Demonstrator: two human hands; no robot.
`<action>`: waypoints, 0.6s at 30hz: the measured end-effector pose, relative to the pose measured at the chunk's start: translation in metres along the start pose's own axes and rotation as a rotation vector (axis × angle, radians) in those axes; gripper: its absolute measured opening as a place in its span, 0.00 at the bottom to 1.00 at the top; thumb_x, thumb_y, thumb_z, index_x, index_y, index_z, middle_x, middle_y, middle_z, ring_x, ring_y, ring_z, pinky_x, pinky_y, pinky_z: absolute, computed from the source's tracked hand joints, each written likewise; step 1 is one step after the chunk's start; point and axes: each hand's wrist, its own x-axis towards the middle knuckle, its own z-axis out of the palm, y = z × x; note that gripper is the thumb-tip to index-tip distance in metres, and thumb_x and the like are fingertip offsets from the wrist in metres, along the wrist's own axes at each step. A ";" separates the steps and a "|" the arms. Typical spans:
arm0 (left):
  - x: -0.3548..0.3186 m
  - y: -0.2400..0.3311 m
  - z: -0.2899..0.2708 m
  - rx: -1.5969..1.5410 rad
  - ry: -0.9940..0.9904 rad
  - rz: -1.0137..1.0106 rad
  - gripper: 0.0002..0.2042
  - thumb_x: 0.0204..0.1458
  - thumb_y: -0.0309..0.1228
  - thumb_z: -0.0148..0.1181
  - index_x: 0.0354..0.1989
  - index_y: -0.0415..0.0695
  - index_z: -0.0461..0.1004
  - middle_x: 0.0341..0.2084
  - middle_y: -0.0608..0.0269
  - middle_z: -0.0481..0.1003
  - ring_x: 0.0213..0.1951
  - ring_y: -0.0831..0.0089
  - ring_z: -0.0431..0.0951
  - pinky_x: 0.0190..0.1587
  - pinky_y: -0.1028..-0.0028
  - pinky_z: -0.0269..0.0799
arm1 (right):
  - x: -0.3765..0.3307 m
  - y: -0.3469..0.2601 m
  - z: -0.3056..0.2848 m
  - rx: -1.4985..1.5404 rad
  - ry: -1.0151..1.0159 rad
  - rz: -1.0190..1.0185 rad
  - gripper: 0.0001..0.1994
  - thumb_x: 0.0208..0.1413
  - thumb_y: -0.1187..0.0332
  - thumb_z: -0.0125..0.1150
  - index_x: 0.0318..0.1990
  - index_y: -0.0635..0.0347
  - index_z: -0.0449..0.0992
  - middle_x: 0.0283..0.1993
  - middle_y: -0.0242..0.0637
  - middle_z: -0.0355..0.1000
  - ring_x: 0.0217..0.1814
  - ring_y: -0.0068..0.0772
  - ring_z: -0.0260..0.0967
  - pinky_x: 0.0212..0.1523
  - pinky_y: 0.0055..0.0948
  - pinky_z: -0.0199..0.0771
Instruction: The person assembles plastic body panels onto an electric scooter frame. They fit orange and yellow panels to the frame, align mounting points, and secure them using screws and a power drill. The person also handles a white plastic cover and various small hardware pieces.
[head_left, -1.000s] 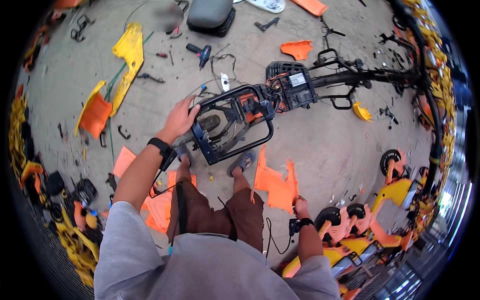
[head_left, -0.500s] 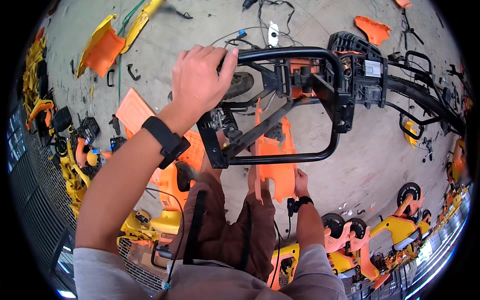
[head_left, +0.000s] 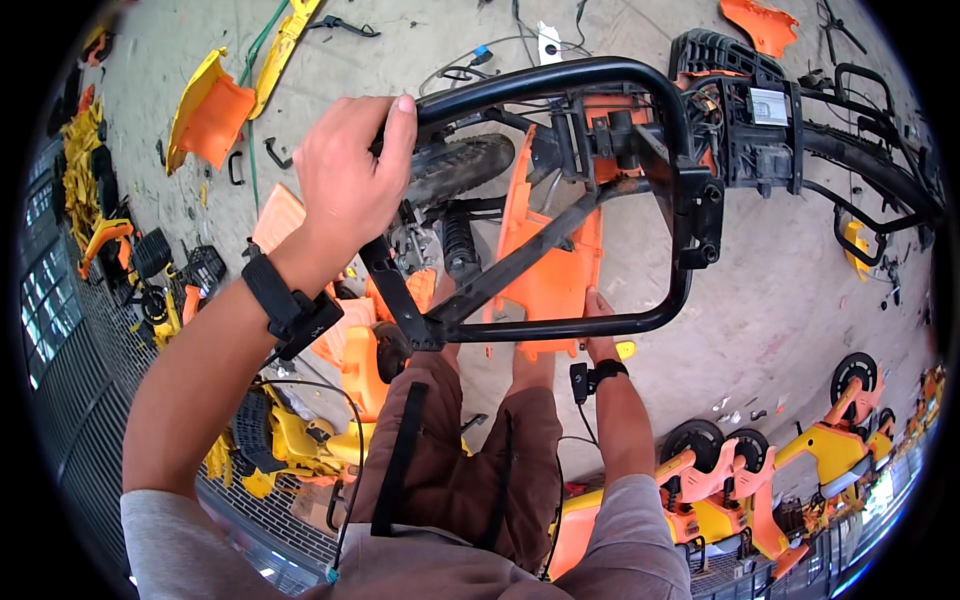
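My left hand (head_left: pixel 350 165) is wrapped round the upper left of a black tubular frame (head_left: pixel 676 110), part of a stripped-down two-wheeled vehicle. Below that frame sits a curved orange plastic panel (head_left: pixel 555 280), seen partly behind the tubes and a slanting brace. My right hand (head_left: pixel 601 325) grips the panel's lower right edge, its fingers partly hidden by the panel and the lower tube. A black tyre (head_left: pixel 465 168) and a dark shock absorber (head_left: pixel 460 245) show to the left of the panel.
A yellow-and-orange shell (head_left: pixel 208 108) lies on the concrete floor at far left. Loose cables and a white piece (head_left: pixel 549 45) lie beyond the frame. Yellow and orange vehicle bodies with black wheels (head_left: pixel 692 447) stand at lower right. More yellow parts (head_left: pixel 310 440) are heaped at lower left.
The black frame's left end appears larger and closer, and my left hand has shifted left with it. The orange panel has moved farther up under the frame, with my right hand following.
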 end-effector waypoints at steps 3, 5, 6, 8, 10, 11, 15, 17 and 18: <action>0.000 0.000 0.001 -0.036 0.013 0.027 0.11 0.56 0.32 0.55 0.25 0.39 0.75 0.19 0.56 0.72 0.25 0.58 0.72 0.27 0.62 0.65 | 0.007 -0.005 0.022 0.086 0.123 0.064 0.19 0.65 0.50 0.49 0.39 0.58 0.75 0.16 0.21 0.63 0.11 0.13 0.54 0.11 0.18 0.52; 0.002 -0.001 0.001 -0.037 0.003 0.020 0.10 0.55 0.31 0.55 0.25 0.39 0.76 0.19 0.56 0.72 0.25 0.58 0.72 0.27 0.63 0.65 | 0.009 -0.003 0.020 0.185 -0.099 0.128 0.16 0.66 0.56 0.49 0.49 0.60 0.72 0.29 0.28 0.72 0.24 0.19 0.68 0.24 0.21 0.69; 0.002 0.000 0.002 -0.040 -0.002 0.016 0.10 0.55 0.31 0.56 0.25 0.39 0.76 0.19 0.56 0.72 0.25 0.58 0.72 0.27 0.63 0.65 | 0.010 -0.002 0.031 0.250 -0.092 0.146 0.16 0.66 0.58 0.49 0.51 0.60 0.71 0.35 0.31 0.74 0.30 0.21 0.71 0.29 0.23 0.73; 0.001 -0.001 0.001 -0.040 -0.009 0.010 0.09 0.55 0.30 0.56 0.26 0.39 0.76 0.19 0.56 0.72 0.25 0.58 0.72 0.28 0.63 0.65 | 0.010 -0.004 0.034 0.398 -0.200 0.180 0.18 0.66 0.63 0.48 0.58 0.63 0.64 0.51 0.39 0.73 0.48 0.30 0.74 0.48 0.31 0.76; 0.004 -0.001 0.003 -0.051 -0.006 0.019 0.09 0.55 0.30 0.56 0.26 0.39 0.75 0.19 0.55 0.72 0.25 0.58 0.72 0.28 0.63 0.66 | 0.018 0.005 0.027 0.459 -0.218 0.235 0.18 0.66 0.63 0.48 0.58 0.65 0.64 0.52 0.39 0.73 0.49 0.31 0.74 0.48 0.30 0.76; 0.004 -0.001 0.003 -0.060 -0.003 0.024 0.09 0.55 0.30 0.56 0.26 0.39 0.75 0.19 0.55 0.72 0.25 0.58 0.72 0.27 0.64 0.66 | 0.017 0.003 0.030 0.489 -0.228 0.268 0.19 0.66 0.63 0.48 0.58 0.65 0.64 0.52 0.39 0.73 0.49 0.32 0.74 0.48 0.30 0.76; 0.003 -0.002 0.003 -0.059 -0.002 0.045 0.08 0.55 0.29 0.56 0.26 0.39 0.75 0.19 0.56 0.72 0.24 0.59 0.72 0.27 0.64 0.66 | 0.014 0.018 0.012 0.249 -0.134 0.213 0.20 0.67 0.57 0.47 0.54 0.65 0.69 0.40 0.33 0.75 0.36 0.22 0.72 0.35 0.22 0.71; 0.003 -0.003 0.002 -0.068 0.005 0.045 0.08 0.55 0.29 0.55 0.27 0.39 0.75 0.19 0.56 0.72 0.24 0.59 0.72 0.26 0.65 0.65 | 0.006 0.028 0.021 0.300 -0.058 0.219 0.20 0.66 0.56 0.48 0.53 0.64 0.70 0.35 0.30 0.73 0.30 0.20 0.67 0.29 0.20 0.67; 0.002 -0.004 0.003 -0.075 0.007 0.044 0.08 0.55 0.28 0.55 0.27 0.39 0.75 0.19 0.56 0.72 0.24 0.59 0.72 0.26 0.65 0.65 | 0.001 0.030 0.028 0.325 -0.018 0.224 0.19 0.66 0.55 0.49 0.52 0.63 0.71 0.33 0.29 0.73 0.26 0.19 0.65 0.26 0.20 0.64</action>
